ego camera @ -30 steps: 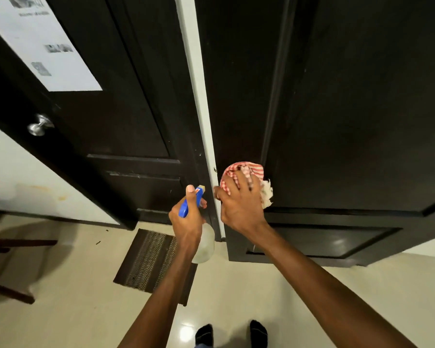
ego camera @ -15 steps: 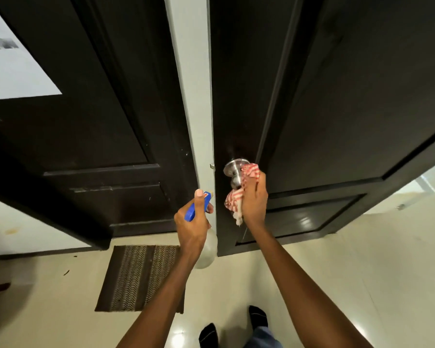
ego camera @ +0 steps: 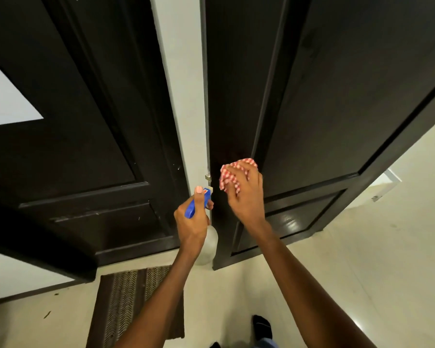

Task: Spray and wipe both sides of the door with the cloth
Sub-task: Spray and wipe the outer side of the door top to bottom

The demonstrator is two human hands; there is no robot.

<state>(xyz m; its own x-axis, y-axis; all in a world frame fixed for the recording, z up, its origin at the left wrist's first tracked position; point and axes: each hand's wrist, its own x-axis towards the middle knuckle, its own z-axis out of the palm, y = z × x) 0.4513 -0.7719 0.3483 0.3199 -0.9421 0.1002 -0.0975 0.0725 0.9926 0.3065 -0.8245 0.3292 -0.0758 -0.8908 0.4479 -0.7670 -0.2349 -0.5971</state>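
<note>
A dark panelled door stands open on the right, its edge facing me. My right hand presses a red and white checked cloth against the door near its edge, over the spot where the knob is; the knob itself is hidden. My left hand grips a spray bottle with a blue trigger head and a pale body, held just left of the door's edge, nozzle pointing up toward the door.
A second dark door with a white paper sheet stands on the left, beyond a white wall strip. A striped brown doormat lies on the pale tiled floor. My dark socked feet are at the bottom edge.
My right hand with the cloth slid off the knob's side and now covers it. The view shifted right, and the left door's knob left the frame. The left hand kept its grip on the bottle.
</note>
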